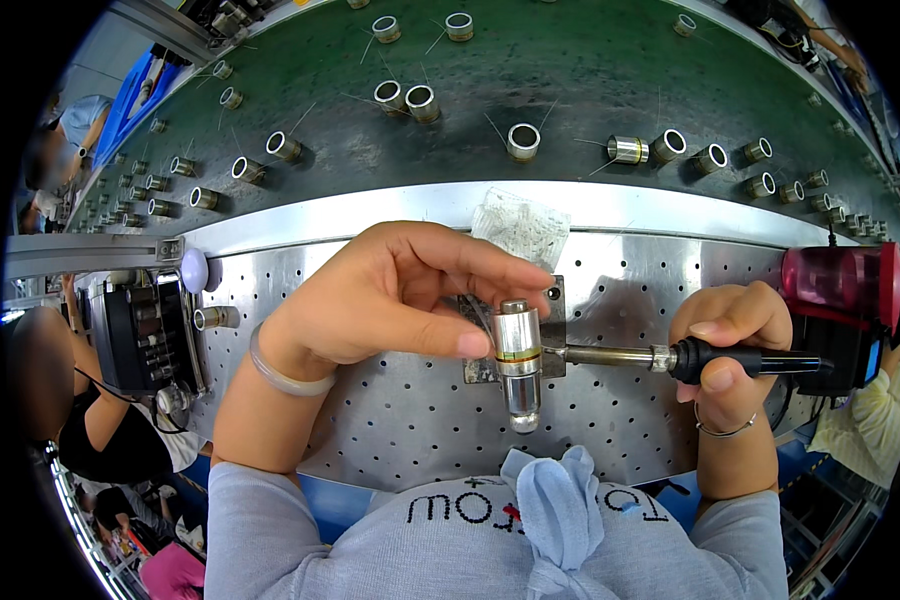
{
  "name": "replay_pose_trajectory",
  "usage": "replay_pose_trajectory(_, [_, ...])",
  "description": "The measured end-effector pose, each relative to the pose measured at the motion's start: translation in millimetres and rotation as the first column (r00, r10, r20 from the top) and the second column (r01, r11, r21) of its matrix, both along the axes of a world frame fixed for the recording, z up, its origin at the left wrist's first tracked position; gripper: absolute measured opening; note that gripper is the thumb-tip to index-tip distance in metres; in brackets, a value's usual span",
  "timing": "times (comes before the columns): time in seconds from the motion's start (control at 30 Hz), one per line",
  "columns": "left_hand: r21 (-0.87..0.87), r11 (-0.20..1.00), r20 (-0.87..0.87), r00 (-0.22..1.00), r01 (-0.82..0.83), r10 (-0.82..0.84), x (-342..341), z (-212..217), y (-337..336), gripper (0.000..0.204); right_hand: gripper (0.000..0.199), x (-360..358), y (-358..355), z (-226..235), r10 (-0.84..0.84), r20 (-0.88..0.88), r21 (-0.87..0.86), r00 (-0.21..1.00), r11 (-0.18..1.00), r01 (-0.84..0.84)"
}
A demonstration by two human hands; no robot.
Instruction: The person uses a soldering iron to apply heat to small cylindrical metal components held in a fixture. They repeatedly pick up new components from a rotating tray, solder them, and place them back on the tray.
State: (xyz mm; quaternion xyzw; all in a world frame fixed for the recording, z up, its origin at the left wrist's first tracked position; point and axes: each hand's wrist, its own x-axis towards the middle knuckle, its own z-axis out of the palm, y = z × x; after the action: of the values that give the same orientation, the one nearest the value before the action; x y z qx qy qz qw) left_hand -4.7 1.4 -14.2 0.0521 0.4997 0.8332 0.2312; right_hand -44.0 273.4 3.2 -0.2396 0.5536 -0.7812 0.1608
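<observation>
Silver cylinder [517, 345] mid-frame, long axis up-down, right of thumb on nearer left hand [370, 290], fingers parted; soldering iron [610, 356] gripped in right hand [738, 335].

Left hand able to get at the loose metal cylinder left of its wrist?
Probably yes: nothing visible blocks the left hand from the metal cylinder on the perforated tabletop, but it would have to leave the silver workpiece.

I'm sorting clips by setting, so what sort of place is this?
Probably a factory assembly line: small metal cylinders stand along what looks like a green conveyor belt, beside a perforated metal worktop, where the right hand holds what appears a soldering iron.
</observation>
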Motion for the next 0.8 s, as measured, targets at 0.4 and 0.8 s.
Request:
replay_pose_trajectory(0.4, [-0.093,0.995,0.084,0.996,-0.031,0.039,3,8,8,0.041,0.033,2,-1,-4,-0.012,-0.005,0.037,1.000,0.999,0.012])
replay_pose_trajectory(0.8, [-0.102,0.995,0.101,0.995,0.008,0.003,1,9,6,0.042,0.031,2,-3,-2,-0.033,0.009,0.061,0.999,0.998,0.032])
